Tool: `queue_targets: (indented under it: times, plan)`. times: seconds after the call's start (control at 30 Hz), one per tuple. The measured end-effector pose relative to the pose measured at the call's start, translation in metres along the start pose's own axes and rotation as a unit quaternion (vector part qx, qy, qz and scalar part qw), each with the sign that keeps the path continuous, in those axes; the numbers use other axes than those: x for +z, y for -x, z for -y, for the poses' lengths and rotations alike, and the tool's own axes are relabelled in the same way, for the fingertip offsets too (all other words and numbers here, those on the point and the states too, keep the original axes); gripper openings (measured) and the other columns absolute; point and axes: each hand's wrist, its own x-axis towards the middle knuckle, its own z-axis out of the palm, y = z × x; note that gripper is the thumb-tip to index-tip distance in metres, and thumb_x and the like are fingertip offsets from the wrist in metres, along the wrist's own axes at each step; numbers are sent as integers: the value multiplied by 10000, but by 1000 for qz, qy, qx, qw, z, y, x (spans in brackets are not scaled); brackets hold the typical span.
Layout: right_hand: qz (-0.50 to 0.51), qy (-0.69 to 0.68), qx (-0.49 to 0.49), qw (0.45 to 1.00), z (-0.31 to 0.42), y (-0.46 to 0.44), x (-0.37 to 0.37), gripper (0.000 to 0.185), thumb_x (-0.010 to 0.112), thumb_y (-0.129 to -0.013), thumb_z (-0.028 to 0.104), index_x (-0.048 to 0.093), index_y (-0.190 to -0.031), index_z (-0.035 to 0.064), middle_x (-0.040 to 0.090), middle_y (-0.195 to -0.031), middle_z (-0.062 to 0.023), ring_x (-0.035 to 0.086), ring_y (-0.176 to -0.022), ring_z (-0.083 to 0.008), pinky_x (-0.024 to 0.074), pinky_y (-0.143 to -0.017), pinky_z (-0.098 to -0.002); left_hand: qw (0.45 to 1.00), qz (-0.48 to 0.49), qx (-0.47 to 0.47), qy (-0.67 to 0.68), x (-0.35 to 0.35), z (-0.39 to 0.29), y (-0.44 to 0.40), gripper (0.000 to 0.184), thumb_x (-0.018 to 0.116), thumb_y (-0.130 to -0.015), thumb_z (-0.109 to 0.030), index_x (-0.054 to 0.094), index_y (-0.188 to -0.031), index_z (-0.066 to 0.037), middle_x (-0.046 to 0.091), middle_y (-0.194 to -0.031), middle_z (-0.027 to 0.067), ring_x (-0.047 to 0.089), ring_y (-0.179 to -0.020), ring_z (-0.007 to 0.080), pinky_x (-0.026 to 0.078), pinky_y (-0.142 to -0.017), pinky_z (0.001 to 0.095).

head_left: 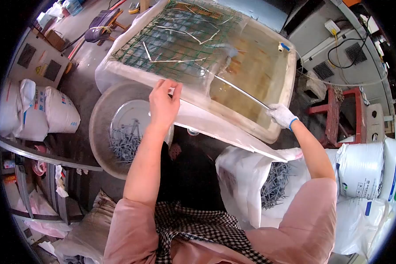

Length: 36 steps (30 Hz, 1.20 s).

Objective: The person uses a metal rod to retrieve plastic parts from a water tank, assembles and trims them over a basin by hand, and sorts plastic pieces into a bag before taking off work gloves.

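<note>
My right hand [280, 115], in a white glove, is closed around one end of a thin metal rod [242, 91]. The rod slants up and left over a white tub [287, 79] of yellowish water, and its far end blurs near the green wire mesh [163, 44]. Clear plastic film and pale strips lie on the mesh, which covers the tub's left part. Bare and with fingers curled into a pinch, my left hand [163, 103] is at the tub's near edge; whatever it may hold is hidden. Orange-brown shapes show in the water.
Below my left hand stands a round basin [99, 132] with grey slender parts [125, 143]. An open white sack [242, 169] of similar parts [275, 185] is at front right. White sacks [57, 110] stand left, a red stool [339, 116] right, a metal frame [48, 158] lower left.
</note>
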Motion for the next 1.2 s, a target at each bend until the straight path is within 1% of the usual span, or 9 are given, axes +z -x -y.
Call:
queue_targets:
  times: [0.27,0.33,0.47,0.53,0.9,0.97,1.03,1.07,1.2]
  plan:
    - [-49,89,-88,991,30,-32,5,353,623,-874,217,633,-1160,12,660,-825,-69,580,-716,-156,482,-679,-299,1000,-5,11,5,-3,1,-2,107,675,-827,-86,602,-824,-8,606,-819,138,609,-722,319,484,-641,389]
    - [-14,79,11,997,17,-16,-14,366,617,-886,216,622,-1206,39,627,-762,-51,561,-678,-149,474,-650,-290,1000,-6,16,10,-7,1,-2,103,676,-823,-81,602,-824,-8,606,-823,138,608,-721,322,483,-643,388]
    - [-55,72,-48,995,-29,27,-27,355,611,-900,214,623,-1224,70,539,-666,-9,486,-568,-118,425,-536,-284,1000,3,5,7,-7,-2,0,98,678,-818,-75,604,-826,-11,606,-828,137,605,-730,322,482,-654,394]
    - [-25,-15,28,999,-23,55,-27,340,615,-908,185,628,-1230,75,429,-615,49,372,-479,-66,317,-440,-241,1000,5,9,4,-5,-5,2,97,678,-819,-76,606,-828,-12,605,-829,137,604,-736,320,481,-656,396]
    - [-6,38,-20,999,5,-18,11,395,618,-897,258,612,-1268,121,485,-612,21,422,-509,-85,367,-480,-267,999,-6,32,-1,8,-9,8,109,698,-829,-90,625,-811,-11,617,-802,114,634,-685,245,484,-593,330]
    - [-6,94,-7,996,24,-31,15,415,620,-891,279,603,-1275,121,619,-720,-54,542,-596,-150,457,-581,-289,1000,5,16,3,7,-7,8,104,688,-825,-97,623,-831,-16,606,-826,137,614,-733,311,481,-640,383]
    - [-61,147,-181,971,37,-51,28,425,617,-888,288,592,-1278,121,697,-964,-148,653,-836,-241,504,-770,-332,1000,20,0,8,8,-6,7,106,678,-820,-105,622,-850,-20,595,-849,159,595,-781,377,478,-687,436]
    - [-2,158,-96,983,59,-44,20,434,592,-895,319,577,-1285,131,638,-1174,-173,617,-1069,-312,466,-924,-366,1000,16,2,15,8,-6,6,105,678,-819,-104,623,-853,-21,596,-852,162,594,-791,383,476,-693,440]
    - [-30,232,-156,960,65,-64,25,423,548,-907,357,568,-1296,191,640,-1152,-165,597,-1053,-374,473,-911,-407,1000,16,13,16,9,-6,4,99,677,-817,-99,626,-859,-26,598,-855,164,592,-800,385,475,-696,442]
